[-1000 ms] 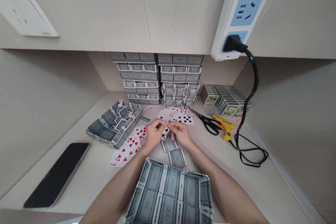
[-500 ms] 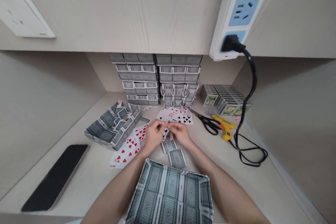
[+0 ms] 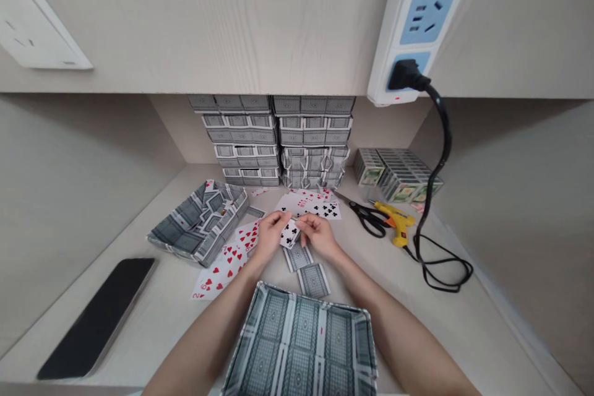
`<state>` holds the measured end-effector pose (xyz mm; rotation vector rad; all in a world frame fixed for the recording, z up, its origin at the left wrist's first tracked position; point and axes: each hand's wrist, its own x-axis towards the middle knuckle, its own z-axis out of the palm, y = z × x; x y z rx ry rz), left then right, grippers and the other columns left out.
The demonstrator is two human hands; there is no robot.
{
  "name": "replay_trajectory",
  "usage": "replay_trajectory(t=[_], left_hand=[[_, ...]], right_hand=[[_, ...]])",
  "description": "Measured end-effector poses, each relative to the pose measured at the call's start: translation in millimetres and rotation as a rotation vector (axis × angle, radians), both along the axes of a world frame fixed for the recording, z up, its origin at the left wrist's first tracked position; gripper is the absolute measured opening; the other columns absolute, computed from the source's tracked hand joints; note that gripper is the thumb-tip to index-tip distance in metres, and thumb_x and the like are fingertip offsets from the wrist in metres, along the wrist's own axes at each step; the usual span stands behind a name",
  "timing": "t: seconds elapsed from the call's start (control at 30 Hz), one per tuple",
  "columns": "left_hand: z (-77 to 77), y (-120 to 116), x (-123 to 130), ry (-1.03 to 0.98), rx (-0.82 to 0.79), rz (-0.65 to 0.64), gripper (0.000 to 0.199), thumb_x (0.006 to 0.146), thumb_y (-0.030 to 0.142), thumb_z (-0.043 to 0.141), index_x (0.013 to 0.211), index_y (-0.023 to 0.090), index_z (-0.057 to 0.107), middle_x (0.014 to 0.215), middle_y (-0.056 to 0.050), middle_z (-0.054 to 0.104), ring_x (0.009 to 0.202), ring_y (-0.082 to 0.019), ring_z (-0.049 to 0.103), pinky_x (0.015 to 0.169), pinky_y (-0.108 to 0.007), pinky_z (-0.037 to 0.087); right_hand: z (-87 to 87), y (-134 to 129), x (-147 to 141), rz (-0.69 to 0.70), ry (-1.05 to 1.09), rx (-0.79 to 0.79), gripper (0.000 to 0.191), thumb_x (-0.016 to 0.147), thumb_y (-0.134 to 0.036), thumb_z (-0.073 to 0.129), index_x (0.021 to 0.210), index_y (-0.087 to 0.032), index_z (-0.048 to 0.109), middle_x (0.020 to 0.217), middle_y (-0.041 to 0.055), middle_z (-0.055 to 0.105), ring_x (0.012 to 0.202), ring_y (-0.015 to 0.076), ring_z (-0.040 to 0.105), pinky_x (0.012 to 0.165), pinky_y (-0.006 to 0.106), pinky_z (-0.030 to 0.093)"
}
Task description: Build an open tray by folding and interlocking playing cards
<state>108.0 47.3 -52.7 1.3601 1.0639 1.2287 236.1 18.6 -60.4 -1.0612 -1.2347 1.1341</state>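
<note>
Between my two hands is a playing card with black clubs, its face toward me. My left hand pinches its left side, and my right hand grips its upper right edge. Just below them, two card pieces lie with grey patterned backs up. Closer to me stands an open box made of cards, between my forearms. Left of my left hand, heart cards are fanned on the table. Beyond my hands lie more face-up cards.
A card tray holding folded pieces stands left, with a black phone-like slab nearer. Scissors and a yellow glue gun with a looping cord lie right. Card boxes are stacked behind; wrapped card packs sit back right.
The card between my hands has turned so that more of its clubs face shows. My hands are slightly further apart. The view has shifted a little.
</note>
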Motion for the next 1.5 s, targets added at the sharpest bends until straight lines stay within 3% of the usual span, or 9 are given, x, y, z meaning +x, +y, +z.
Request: replay_trajectory(t=[0.13,0.27,0.5,0.9,1.03,1.17,1.33,1.5], left_hand=[[0.7,0,0,0.036,0.059,-0.049,0.026,0.073,0.040,0.053,0.068,0.015,0.058,0.063,0.001,0.056,0.058,-0.011,0.049,0.054,-0.021,0.037],[-0.9,-1,0,0.172,0.210,0.017,0.022,0.076,0.036,0.050,0.072,0.016,0.058,0.075,-0.003,0.059,0.071,-0.013,0.052,0.065,-0.023,0.039],[-3.2,-2,2,0.390,0.371,0.132,0.023,0.079,0.032,0.046,0.061,0.017,0.047,0.062,0.001,0.047,0.064,-0.012,0.045,0.061,-0.023,0.035],[0.5,-2,4,0.169,0.143,0.065,0.032,0.076,0.040,0.049,0.054,0.017,0.044,0.050,0.005,0.038,0.050,-0.009,0.037,0.051,-0.021,0.031],[2.5,1,2,0.022,0.050,0.007,0.029,0.075,0.043,0.049,0.071,0.015,0.056,0.064,0.001,0.054,0.058,-0.010,0.048,0.055,-0.021,0.037],[1.0,2,1,-0.058,0.072,-0.047,0.031,0.062,0.033,0.066,0.085,0.015,0.055,0.075,0.000,0.059,0.069,-0.011,0.055,0.065,-0.022,0.042],[0.3,2,-2,-0.031,0.046,-0.002,0.026,0.059,0.029,0.068,0.078,0.014,0.056,0.067,0.001,0.059,0.062,-0.011,0.054,0.062,-0.023,0.042],[2.1,2,-7,0.005,0.014,-0.003,0.020,0.055,0.028,0.070,0.066,0.015,0.060,0.066,0.000,0.062,0.059,-0.011,0.054,0.059,-0.023,0.041]], right_hand=[[1.0,-1,2,0.025,0.014,0.005,0.023,0.073,-0.038,0.056,0.072,-0.016,0.056,0.037,-0.0068,0.047,0.030,0.0078,0.041,0.037,0.020,0.031],[2.2,-2,1,0.025,0.026,0.021,0.023,0.072,-0.039,0.058,0.073,-0.016,0.056,0.038,-0.0074,0.046,0.030,0.0069,0.039,0.036,0.019,0.030],[4.8,-2,-2,-0.011,0.008,0.031,0.026,0.070,-0.041,0.058,0.073,-0.016,0.057,0.038,-0.0080,0.043,0.030,0.0070,0.038,0.035,0.020,0.030],[2.3,-2,0,0.010,-0.021,0.005,0.023,0.071,-0.040,0.057,0.071,-0.017,0.054,0.038,-0.0079,0.043,0.031,0.0074,0.039,0.037,0.020,0.031],[1.9,1,3,-0.015,0.029,0.006,0.024,0.071,-0.040,0.057,0.071,-0.017,0.055,0.040,-0.0074,0.046,0.033,0.0072,0.040,0.039,0.021,0.032],[0.7,4,7,-0.056,0.085,0.006,0.024,0.072,-0.040,0.056,0.073,-0.016,0.056,0.040,-0.0068,0.048,0.034,0.0074,0.041,0.040,0.021,0.033],[-0.3,5,7,-0.090,0.095,0.009,0.032,0.070,-0.039,0.058,0.094,-0.018,0.058,0.041,-0.0077,0.047,0.033,0.0083,0.041,0.038,0.022,0.032],[-3.1,6,8,-0.202,0.034,0.092,0.023,0.064,-0.038,0.064,0.076,-0.019,0.065,0.065,0.0007,0.062,0.052,0.0115,0.051,0.050,0.024,0.040]])
